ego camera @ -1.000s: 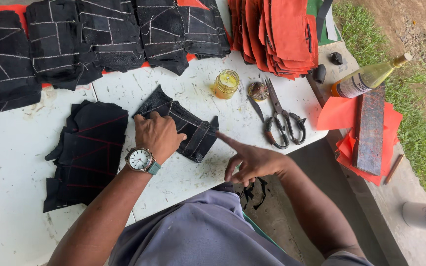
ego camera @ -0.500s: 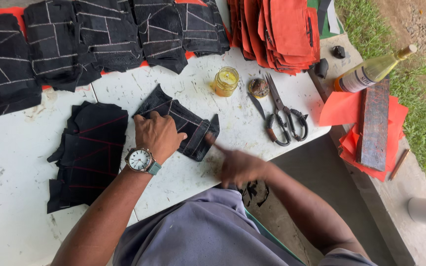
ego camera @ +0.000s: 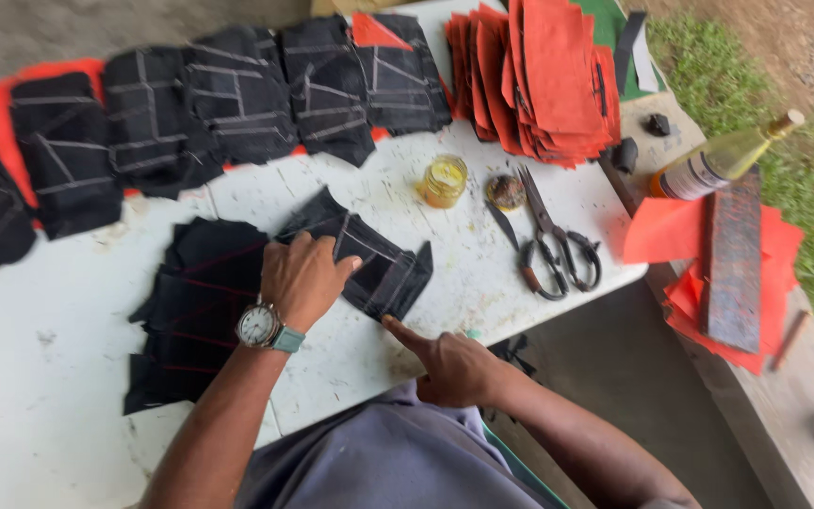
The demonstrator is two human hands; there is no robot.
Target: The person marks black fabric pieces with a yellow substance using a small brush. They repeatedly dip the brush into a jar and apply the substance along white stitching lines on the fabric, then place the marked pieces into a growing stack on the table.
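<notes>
My left hand [ego camera: 301, 279] lies flat, palm down, on the black piece [ego camera: 369, 256] mid-table [ego camera: 49, 349] — holding nothing. My right hand [ego camera: 449, 366], loosely curled and empty, points a finger just below it — scissors [ego camera: 553, 247] well right.

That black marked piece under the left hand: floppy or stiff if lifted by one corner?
Probably floppy: the black piece lies flat under the left hand and its edges look thin and uneven, like the draped pieces in the black row. Likely light, since it is a single thin layer. It may slide on the smooth white table if pushed.
</notes>
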